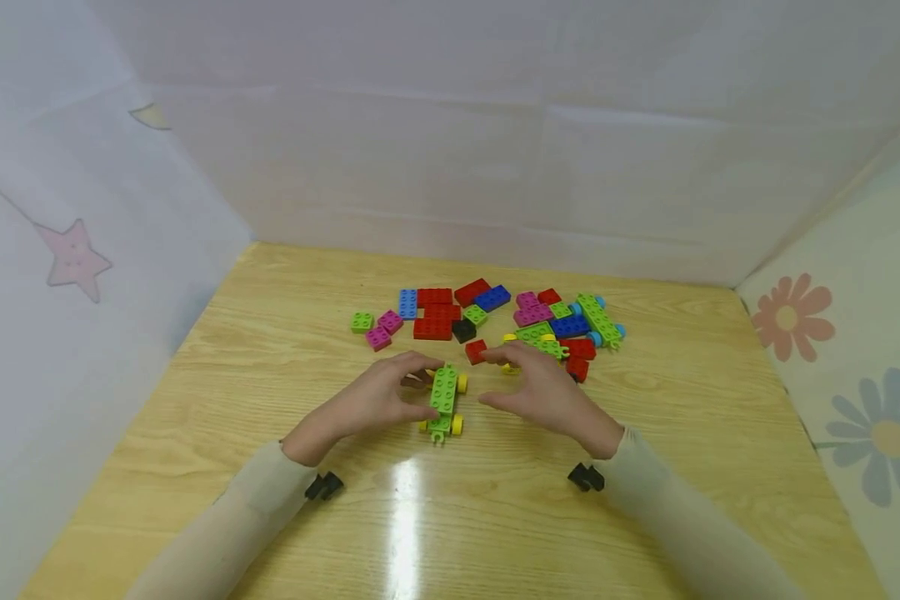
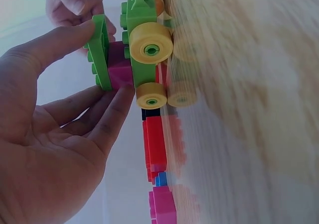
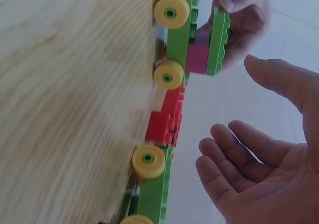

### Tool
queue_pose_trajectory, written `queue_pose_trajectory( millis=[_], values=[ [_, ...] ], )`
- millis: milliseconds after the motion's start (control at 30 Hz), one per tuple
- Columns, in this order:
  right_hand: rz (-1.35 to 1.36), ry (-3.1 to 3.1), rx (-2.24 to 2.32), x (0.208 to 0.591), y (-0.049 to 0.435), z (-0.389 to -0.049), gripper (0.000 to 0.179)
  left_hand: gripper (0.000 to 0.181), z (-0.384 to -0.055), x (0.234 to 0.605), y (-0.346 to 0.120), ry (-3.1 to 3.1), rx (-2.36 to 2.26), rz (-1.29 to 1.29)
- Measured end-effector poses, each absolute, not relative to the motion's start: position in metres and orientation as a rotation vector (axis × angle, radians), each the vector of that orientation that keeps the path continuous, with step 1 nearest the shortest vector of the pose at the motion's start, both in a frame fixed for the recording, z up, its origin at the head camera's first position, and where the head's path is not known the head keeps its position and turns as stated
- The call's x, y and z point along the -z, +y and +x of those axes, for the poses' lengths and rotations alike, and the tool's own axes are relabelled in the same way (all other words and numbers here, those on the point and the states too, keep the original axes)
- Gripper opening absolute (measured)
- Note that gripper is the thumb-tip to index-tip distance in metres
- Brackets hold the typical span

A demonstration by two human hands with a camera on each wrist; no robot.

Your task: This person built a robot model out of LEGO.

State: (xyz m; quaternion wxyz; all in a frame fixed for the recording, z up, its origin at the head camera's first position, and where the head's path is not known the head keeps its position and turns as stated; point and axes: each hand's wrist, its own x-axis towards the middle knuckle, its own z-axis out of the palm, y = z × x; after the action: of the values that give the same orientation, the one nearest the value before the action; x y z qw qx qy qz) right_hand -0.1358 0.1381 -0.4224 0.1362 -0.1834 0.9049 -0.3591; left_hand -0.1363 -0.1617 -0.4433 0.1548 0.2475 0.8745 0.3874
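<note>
A toy car base (image 1: 440,426) in light green with yellow wheels (image 2: 151,95) stands on the table in front of me. On it sits a pink brick (image 2: 119,67), topped by a flat green brick (image 3: 217,42). My left hand (image 1: 378,395) pinches this flat brick, thumb at its near end and fingertips by its far end and the pink brick. To the right of the car, my right hand (image 1: 546,392) is held with fingers spread and apart from the thumb, nothing between them. Its palm faces the car.
Behind the hands lie red bricks (image 1: 432,322), blue bricks (image 1: 492,297), pink bricks (image 1: 532,314) and a black brick (image 1: 463,331). A second yellow-wheeled base (image 3: 152,196) stands beyond my right hand. Farther right is a green base with blue wheels (image 1: 600,321). Cloth walls (image 1: 450,167) border the table.
</note>
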Motion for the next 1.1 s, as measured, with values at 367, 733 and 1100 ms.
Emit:
queue_pose_trajectory(
  millis=[367, 733, 1100],
  values=[
    [-0.417, 2.665, 1.106, 0.415, 0.172, -0.139, 0.064, 0.073, -0.136, 0.442, -0.161, 2.498, -1.110, 0.664],
    [-0.359, 2.680, 1.142, 0.405, 0.189, -0.154, 0.063, 0.074, -0.135, 0.443, -0.163, 2.534, -1.090, 0.660],
    [-0.265, 2.664, 1.149, 0.404, 0.200, -0.176, 0.061, 0.073, -0.136, 0.442, -0.165, 2.514, -1.119, 0.639]
  ],
)
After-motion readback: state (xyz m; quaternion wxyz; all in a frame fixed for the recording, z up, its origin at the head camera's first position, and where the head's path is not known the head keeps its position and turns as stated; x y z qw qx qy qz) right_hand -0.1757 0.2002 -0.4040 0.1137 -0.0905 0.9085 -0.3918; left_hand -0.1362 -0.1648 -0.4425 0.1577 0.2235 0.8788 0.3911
